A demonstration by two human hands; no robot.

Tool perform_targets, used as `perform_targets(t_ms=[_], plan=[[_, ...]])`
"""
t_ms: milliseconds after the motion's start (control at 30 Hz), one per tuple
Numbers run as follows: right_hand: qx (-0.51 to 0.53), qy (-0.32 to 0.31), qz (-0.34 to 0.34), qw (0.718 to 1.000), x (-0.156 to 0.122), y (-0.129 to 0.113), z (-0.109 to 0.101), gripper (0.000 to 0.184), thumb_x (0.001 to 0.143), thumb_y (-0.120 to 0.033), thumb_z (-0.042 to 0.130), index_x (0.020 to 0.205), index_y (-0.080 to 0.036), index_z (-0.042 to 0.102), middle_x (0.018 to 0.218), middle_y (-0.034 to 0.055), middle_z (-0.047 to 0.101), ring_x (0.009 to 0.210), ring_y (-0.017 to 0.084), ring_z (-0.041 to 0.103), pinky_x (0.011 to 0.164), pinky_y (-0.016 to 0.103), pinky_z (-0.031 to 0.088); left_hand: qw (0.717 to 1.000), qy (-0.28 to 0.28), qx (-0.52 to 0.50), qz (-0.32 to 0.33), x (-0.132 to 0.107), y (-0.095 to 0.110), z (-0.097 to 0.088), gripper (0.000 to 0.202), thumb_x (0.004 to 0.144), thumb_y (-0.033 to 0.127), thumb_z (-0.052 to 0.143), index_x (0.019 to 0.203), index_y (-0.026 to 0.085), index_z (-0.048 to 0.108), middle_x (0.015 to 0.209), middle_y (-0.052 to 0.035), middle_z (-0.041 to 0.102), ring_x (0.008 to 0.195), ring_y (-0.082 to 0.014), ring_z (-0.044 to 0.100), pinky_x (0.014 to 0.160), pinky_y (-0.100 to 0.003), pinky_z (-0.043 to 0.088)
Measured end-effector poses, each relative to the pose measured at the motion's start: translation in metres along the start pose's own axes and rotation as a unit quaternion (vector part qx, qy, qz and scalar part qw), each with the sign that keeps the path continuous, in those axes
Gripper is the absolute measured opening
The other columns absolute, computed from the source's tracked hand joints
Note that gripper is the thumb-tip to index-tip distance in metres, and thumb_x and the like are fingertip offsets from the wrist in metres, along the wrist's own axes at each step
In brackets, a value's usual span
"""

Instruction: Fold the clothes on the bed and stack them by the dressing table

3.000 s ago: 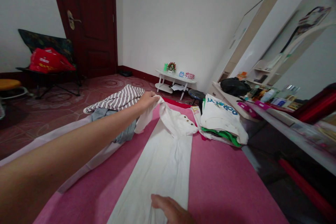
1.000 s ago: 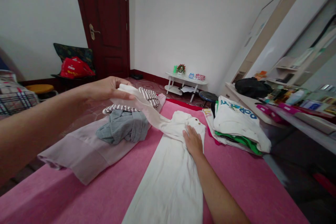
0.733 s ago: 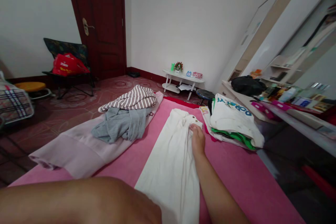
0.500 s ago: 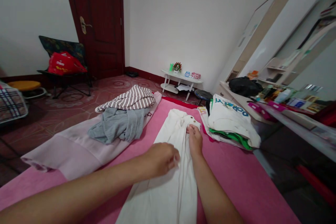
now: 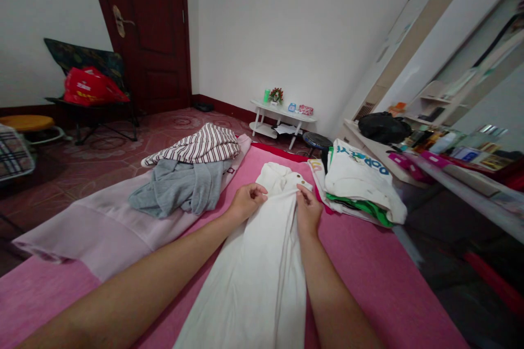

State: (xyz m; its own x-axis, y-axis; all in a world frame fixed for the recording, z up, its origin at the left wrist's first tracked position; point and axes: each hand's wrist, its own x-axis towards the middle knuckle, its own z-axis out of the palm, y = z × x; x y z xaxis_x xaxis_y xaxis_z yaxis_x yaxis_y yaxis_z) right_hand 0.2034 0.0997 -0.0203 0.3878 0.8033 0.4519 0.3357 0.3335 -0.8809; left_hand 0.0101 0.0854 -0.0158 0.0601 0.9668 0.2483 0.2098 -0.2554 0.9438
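Observation:
A long white garment (image 5: 262,251) lies lengthwise in front of me, with small brown buttons near its far end. My left hand (image 5: 249,200) pinches the garment's left edge close to that end. On the right edge, just below the buttons, my right hand (image 5: 309,208) grips a fold of the cloth between thumb and fingers. The fabric stretches across between the two hands. Whether the garment is a shirt or trousers, I cannot tell.
A pink cover (image 5: 352,262) lies under everything. To the left are a pale pink sweatshirt (image 5: 102,229), a grey garment (image 5: 176,188) and a striped one (image 5: 200,144). Folded clothes (image 5: 360,182) are stacked at right, beside a cluttered dresser (image 5: 368,155).
My left hand has moved forward from above the middle of the garment and taken hold of its left edge. My right hand stays near the buttons. The upper cloth now lies drawn across.

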Motion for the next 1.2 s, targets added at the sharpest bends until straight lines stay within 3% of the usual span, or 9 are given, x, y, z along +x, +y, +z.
perform_targets(t_ms=[167,300,467,567,667,800,967,1100,1200], plan=[[-0.046,-0.038,0.019,0.998,0.003,0.009,0.0,0.039,0.076,-0.032,0.048,0.101,-0.012,0.07,0.1,0.0116,0.072,0.089,0.023,0.066,0.079,0.033,0.051,0.999,0.02,-0.03,0.023,0.002,-0.003,-0.004,0.004,0.07,0.017,0.058,0.073,0.014,0.059,0.061,0.0037,0.051,0.056,-0.0091,0.047,0.054,-0.019,0.035],[-0.117,-0.089,0.029,0.989,0.015,0.007,-0.002,0.043,0.072,-0.023,0.052,0.112,-0.02,0.068,0.084,0.0049,0.072,0.08,0.023,0.065,0.079,0.035,0.048,0.999,0.029,-0.025,0.038,-0.002,-0.004,-0.003,0.004,0.071,0.016,0.056,0.073,0.014,0.059,0.061,0.0039,0.051,0.055,-0.0091,0.047,0.054,-0.019,0.035],[-0.14,-0.162,0.061,0.975,0.047,0.002,0.003,0.026,0.06,-0.01,0.056,0.077,-0.021,0.072,0.058,0.0006,0.065,0.068,0.021,0.065,0.07,0.03,0.049,0.998,0.03,0.008,0.062,-0.002,0.002,-0.007,0.006,0.073,0.012,0.055,0.073,0.014,0.061,0.063,0.002,0.055,0.059,-0.0106,0.049,0.056,-0.021,0.037],[-0.119,-0.155,0.096,0.976,0.058,0.009,0.012,0.018,0.066,-0.016,0.051,0.075,-0.018,0.067,0.053,0.0009,0.062,0.055,0.019,0.062,0.059,0.031,0.051,0.994,0.045,0.042,0.089,0.003,0.009,-0.014,0.008,0.077,0.013,0.054,0.078,0.015,0.062,0.072,0.0,0.059,0.067,-0.0123,0.052,0.065,-0.023,0.039],[-0.081,-0.14,0.097,0.982,0.053,0.019,0.017,0.023,0.069,-0.022,0.051,0.086,-0.015,0.064,0.068,0.0045,0.066,0.058,0.019,0.064,0.059,0.033,0.053,0.99,0.038,0.084,0.107,0.006,0.011,-0.019,0.01,0.077,0.011,0.055,0.078,0.015,0.064,0.076,-0.0017,0.059,0.073,-0.0144,0.053,0.071,-0.025,0.04],[-0.041,-0.149,0.057,0.986,0.036,0.023,0.014,0.04,0.067,-0.024,0.056,0.105,-0.014,0.059,0.092,0.0097,0.068,0.079,0.021,0.066,0.077,0.038,0.053,0.981,0.004,0.132,0.14,0.001,0.015,-0.02,0.011,0.08,0.015,0.059,0.084,0.016,0.069,0.087,-0.005,0.061,0.087,-0.0184,0.055,0.083,-0.029,0.042],[-0.003,-0.212,0.016,0.977,0.01,0.012,-0.005,0.055,0.072,-0.025,0.056,0.126,-0.017,0.049,0.123,0.0132,0.061,0.107,0.021,0.061,0.094,0.04,0.048,0.937,-0.116,0.228,0.24,-0.02,0.023,-0.017,0.015,0.086,0.022,0.058,0.094,0.017,0.07,0.102,-0.0093,0.062,0.1,-0.0223,0.055,0.094,-0.034,0.04],[-0.11,-0.273,-0.11,0.949,-0.024,-0.005,-0.029,0.055,0.078,-0.023,0.051,0.133,-0.019,0.046,0.137,0.011,0.051,0.127,0.022,0.046,0.109,0.045,0.034,0.916,-0.153,0.262,0.261,-0.036,0.025,-0.019,0.022,0.086,0.016,0.054,0.103,0.017,0.068,0.112,-0.0119,0.059,0.109,-0.023,0.052,0.098,-0.034,0.04],[-0.204,-0.302,-0.168,0.916,-0.055,-0.018,-0.054,0.053,0.084,-0.021,0.044,0.137,-0.018,0.043,0.141,0.0125,0.046,0.132,0.023,0.04,0.112,0.047,0.031,0.912,-0.184,0.265,0.255,-0.05,0.026,-0.032,0.029,0.087,0.009,0.048,0.11,0.016,0.065,0.118,-0.0124,0.056,0.112,-0.0219,0.052,0.099,-0.033,0.041]])
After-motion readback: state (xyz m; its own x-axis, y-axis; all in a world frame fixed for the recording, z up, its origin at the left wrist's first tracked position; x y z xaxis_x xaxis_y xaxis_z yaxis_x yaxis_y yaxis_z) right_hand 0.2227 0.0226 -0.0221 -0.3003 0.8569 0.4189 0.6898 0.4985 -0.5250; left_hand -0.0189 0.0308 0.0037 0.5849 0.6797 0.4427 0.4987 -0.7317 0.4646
